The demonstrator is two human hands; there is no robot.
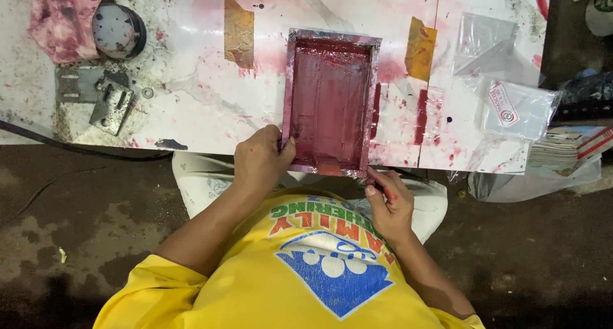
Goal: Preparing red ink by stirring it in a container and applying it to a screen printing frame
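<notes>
A rectangular metal-edged screen frame (330, 102) soaked in dark red ink lies on the white, ink-spattered table (211, 105). My left hand (260, 163) grips the frame's near left corner, thumb on its edge. My right hand (388, 204) is just below the frame's near right corner. Its fingers pinch a small thin red-stained tool (381, 187) whose tip touches that corner. I wear a yellow printed shirt (306, 271) and stand at the table's near edge.
A pink-stained rag (64, 19) and a round tin (118, 29) lie at the far left, with metal hinge clamps (96, 96) below them. Yellow tape patches (239, 32) flank the frame. Clear plastic bags (511, 102) and a paper stack (562, 150) sit right. A black cable (76, 149) runs along the edge.
</notes>
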